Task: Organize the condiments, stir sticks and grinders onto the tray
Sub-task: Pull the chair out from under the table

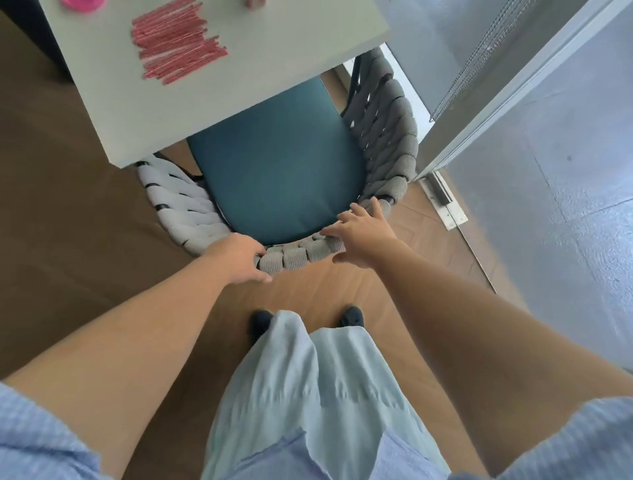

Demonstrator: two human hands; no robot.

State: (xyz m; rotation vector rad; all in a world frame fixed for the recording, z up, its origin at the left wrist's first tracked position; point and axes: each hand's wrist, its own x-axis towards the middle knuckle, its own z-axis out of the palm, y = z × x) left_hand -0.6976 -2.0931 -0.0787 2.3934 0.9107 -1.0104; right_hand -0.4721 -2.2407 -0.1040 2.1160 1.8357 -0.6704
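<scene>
Two hands on the top rim of a woven rope chair. Left hand: fingers curled over the rim, thumb on the outer side, gripping it. Right hand: released, fingers spread and fairly straight, laid across the rim, thumb down the outer face; whether it clamps at all, cannot tell. The hands are apart, with a few rope wraps between them.

Chair has a teal cushion; the front of the seat is tucked under the near edge of the surface, beside its near corner.

Surface is pale grey-green. The stir sticks, red and white, lie in a loose flat pile toward its left side, set back from the near edge. A pink object sits beyond them, cut off by the top of the frame.

Room: brown wood floor; on the right a glass panel in a pale frame, with a bead chain hanging along it.

Both arms reach forward and down, nearly straight, forearms bare, blue striped sleeves at the bottom corners. Pale blue trousers and dark shoes show between the arms, just behind the chair.
</scene>
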